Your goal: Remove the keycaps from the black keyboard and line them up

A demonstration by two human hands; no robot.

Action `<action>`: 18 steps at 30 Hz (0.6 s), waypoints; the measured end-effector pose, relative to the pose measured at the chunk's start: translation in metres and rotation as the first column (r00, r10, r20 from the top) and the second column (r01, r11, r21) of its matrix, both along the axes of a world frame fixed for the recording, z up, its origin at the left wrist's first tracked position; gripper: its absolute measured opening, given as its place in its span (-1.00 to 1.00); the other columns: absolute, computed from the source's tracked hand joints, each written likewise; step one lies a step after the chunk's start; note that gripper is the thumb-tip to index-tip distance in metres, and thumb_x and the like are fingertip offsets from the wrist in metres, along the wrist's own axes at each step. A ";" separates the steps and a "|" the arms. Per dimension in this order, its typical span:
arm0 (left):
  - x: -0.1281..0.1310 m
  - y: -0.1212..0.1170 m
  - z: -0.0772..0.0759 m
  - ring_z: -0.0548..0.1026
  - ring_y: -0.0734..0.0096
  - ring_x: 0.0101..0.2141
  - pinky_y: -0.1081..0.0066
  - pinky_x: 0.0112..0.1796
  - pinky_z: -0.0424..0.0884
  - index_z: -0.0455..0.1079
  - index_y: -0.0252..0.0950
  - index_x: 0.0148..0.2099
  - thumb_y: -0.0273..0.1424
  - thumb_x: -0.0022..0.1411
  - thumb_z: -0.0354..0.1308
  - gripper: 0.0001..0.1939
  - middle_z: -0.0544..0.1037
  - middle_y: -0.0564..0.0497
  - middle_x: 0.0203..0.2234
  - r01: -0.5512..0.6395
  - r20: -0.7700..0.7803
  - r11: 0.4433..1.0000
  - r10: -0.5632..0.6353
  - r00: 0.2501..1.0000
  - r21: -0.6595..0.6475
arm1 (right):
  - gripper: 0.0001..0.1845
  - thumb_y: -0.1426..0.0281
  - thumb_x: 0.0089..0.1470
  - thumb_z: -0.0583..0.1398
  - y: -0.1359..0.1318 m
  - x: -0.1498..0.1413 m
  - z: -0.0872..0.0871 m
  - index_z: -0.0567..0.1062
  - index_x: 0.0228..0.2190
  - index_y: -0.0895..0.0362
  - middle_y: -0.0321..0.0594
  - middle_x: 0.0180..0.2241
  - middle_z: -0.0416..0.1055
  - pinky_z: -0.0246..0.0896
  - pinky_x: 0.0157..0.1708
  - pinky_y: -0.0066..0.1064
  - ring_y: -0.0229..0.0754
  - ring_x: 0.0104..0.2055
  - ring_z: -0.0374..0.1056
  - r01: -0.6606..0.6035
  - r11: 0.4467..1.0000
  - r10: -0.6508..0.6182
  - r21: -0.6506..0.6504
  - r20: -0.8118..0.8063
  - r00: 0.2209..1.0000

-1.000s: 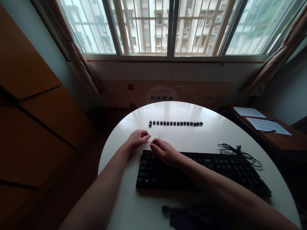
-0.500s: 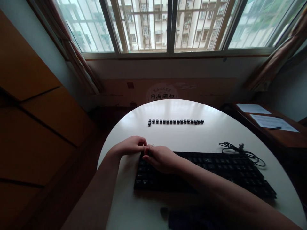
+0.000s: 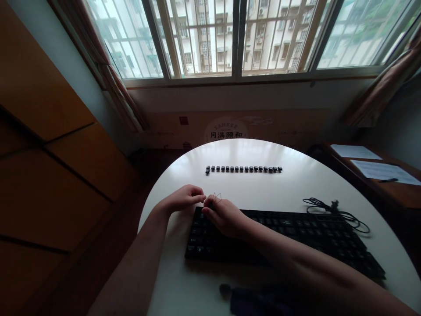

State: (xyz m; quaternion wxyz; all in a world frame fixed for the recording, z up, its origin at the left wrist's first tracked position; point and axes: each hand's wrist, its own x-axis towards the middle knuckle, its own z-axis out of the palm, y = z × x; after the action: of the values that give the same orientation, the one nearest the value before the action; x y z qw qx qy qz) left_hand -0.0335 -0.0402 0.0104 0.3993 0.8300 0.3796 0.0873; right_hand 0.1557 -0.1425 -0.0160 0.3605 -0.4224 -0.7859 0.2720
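Note:
My right hand (image 3: 226, 217) is closed over the left part of a black keyboard (image 3: 289, 226). It grips a wire keycap puller (image 3: 216, 197), whose thin bent wire sticks up above the knuckles. Something dark shows between the thumb and forefinger, too small to name. Just left of it, by the keyboard's upper left corner, my left hand (image 3: 186, 197) has its fingers curled toward the thumb. Whatever the left fingers hold, if anything, is hidden. Beyond both hands, small black keycaps (image 3: 241, 169) form a long row, with one more below its left end.
The round white table (image 3: 171, 272) carries everything. A coiled black cable (image 3: 329, 206) lies behind the keyboard's right side. Close to me is a dark cloth-like object (image 3: 256, 300). Papers (image 3: 384, 171) and a pen (image 3: 388, 180) rest on a side table at right.
My hands have drawn slightly apart, and the puller's wire now shows more above my right hand. The whole view has shifted a little; the keycap row looks the same.

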 end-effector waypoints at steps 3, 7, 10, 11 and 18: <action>0.001 -0.003 0.004 0.34 0.36 -0.47 0.45 -0.44 0.24 0.45 -0.30 -0.43 -0.05 0.15 0.18 -0.61 0.42 0.06 -0.56 0.026 0.037 0.997 -0.023 0.999 -0.078 | -0.90 0.31 0.30 0.08 0.001 0.000 -0.002 0.32 -0.22 0.08 -0.25 -0.38 0.43 0.16 -0.32 -0.36 -0.16 -0.38 0.33 -0.013 1.000 0.013 0.012 -0.027 1.000; 0.001 -0.006 0.010 0.30 0.39 -0.48 0.44 -0.44 0.21 0.44 -0.30 -0.43 -0.04 0.16 0.17 -0.59 0.37 0.08 -0.57 0.066 0.048 0.990 -0.061 0.997 -0.125 | -0.81 0.24 0.35 -0.01 0.004 0.001 -0.006 0.28 -0.25 0.08 -0.34 -0.52 0.33 0.14 -0.41 -0.40 -0.21 -0.50 0.27 0.077 0.996 -0.087 -0.048 -0.234 0.968; 0.001 -0.007 0.011 0.29 0.38 -0.47 0.44 -0.44 0.21 0.44 -0.30 -0.44 0.02 0.15 0.16 -0.55 0.37 0.07 -0.57 0.055 0.042 0.990 -0.049 0.998 -0.132 | -0.79 0.21 0.36 -0.02 0.004 0.002 -0.007 0.27 -0.26 0.07 -0.40 -0.59 0.27 0.13 -0.46 -0.42 -0.23 -0.55 0.25 0.145 0.986 -0.163 -0.082 -0.308 0.937; 0.001 -0.007 0.011 0.29 0.38 -0.47 0.44 -0.44 0.22 0.43 -0.30 -0.44 0.05 0.14 0.15 -0.53 0.38 0.05 -0.56 0.042 0.048 0.988 -0.035 0.998 -0.148 | -0.80 0.22 0.34 0.01 0.004 0.002 -0.006 0.27 -0.25 0.07 -0.38 -0.57 0.30 0.14 -0.46 -0.41 -0.22 -0.54 0.27 0.148 0.987 -0.160 -0.062 -0.294 0.942; 0.005 -0.007 0.003 0.25 0.45 -0.52 0.47 -0.53 0.17 0.41 -0.30 -0.40 0.08 0.19 0.07 -0.49 0.35 0.05 -0.56 0.027 0.163 0.964 0.017 0.986 -0.264 | -0.91 0.36 0.28 0.05 -0.003 0.000 0.004 0.34 -0.24 0.08 -0.24 -0.34 0.45 0.25 -0.31 -0.36 -0.18 -0.35 0.36 0.138 0.988 -0.107 0.075 -0.324 0.940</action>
State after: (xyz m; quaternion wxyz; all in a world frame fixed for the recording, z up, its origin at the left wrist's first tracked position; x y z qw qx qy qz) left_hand -0.0290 -0.0473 0.0134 0.5370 0.7599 0.3516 0.1026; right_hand 0.1555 -0.1451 -0.0117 0.5188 -0.4031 -0.7017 0.2756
